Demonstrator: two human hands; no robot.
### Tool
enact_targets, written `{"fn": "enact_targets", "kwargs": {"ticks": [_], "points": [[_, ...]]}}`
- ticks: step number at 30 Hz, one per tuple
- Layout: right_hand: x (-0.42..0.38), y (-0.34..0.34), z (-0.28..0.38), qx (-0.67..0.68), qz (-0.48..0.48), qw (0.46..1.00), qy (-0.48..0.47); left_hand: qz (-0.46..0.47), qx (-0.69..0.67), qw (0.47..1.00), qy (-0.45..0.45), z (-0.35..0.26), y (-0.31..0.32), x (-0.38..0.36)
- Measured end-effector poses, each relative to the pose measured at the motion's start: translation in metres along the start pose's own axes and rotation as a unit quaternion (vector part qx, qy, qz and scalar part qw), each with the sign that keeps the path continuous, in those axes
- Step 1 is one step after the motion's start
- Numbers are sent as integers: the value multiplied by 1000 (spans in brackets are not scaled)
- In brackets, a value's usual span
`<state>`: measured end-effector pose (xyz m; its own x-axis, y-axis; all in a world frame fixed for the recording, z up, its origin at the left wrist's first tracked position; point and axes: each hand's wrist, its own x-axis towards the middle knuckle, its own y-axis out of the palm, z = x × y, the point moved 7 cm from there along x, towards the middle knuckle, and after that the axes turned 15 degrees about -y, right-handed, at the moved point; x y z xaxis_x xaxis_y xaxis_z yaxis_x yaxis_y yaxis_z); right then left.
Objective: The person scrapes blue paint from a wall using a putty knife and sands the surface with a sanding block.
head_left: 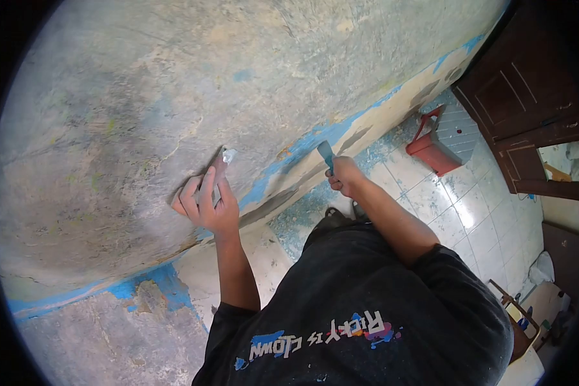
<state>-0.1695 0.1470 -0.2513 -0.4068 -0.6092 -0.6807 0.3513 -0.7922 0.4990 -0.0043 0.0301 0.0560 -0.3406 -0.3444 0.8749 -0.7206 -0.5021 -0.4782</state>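
My left hand (209,202) is raised against the grey, patchy wall (135,109), fingers closed on a flat brownish plate (220,166). A whitish dab (229,156) sits on the plate's upper corner; the palm side is hidden. To the right, my right hand (346,175) grips a putty knife (326,152) whose blue-grey blade points up and away from me. In this view the blade overlaps the strip of blue paint (296,151) that runs along the lower wall.
A red bucket (434,154) stands on the tiled floor (479,212) to the right, near a dark wooden cabinet (518,96). Blue flakes litter the floor along the wall base. A wooden-framed item (518,312) and a white bag (541,267) are at the lower right.
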Motion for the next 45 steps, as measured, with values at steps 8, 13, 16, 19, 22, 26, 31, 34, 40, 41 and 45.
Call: {"fn": "enact_targets", "kwargs": {"ticks": [8,13,16,19,22,26,31,34,40,41,45], "points": [[-12,3,17,-27,1,999,-43,-11,-4,999,-34,1,2,-1],[27,-19,-15,-64,-43,997,-25,11,5,999,-35,-3,5,-7],[7,-5,-7,-25,-13,999,-25,15,4,999,-29,0,10,-6],[-18,7,9,0,-16,999,-31,21,0,999,-26,4,8,-9],[17,-7,-13,-20,-30,999,-21,24,-4,1000,-19,3,9,-10],[-3,-2,-6,-47,-17,998,-44,27,-11,999,-17,3,9,-9],[8,-5,-10,-65,-35,997,-37,35,-5,999,-3,-3,12,-9],[-1,-5,-4,-64,-15,995,-68,30,-9,1000,-6,-4,13,-10],[20,-14,-10,-136,-71,985,-75,40,-7,999,-1,-7,14,-7],[25,-17,-15,-117,-68,988,-70,43,-4,999,4,-6,13,-8],[-6,8,-2,-38,-26,997,-59,42,-22,999,1,2,12,-12]]}}
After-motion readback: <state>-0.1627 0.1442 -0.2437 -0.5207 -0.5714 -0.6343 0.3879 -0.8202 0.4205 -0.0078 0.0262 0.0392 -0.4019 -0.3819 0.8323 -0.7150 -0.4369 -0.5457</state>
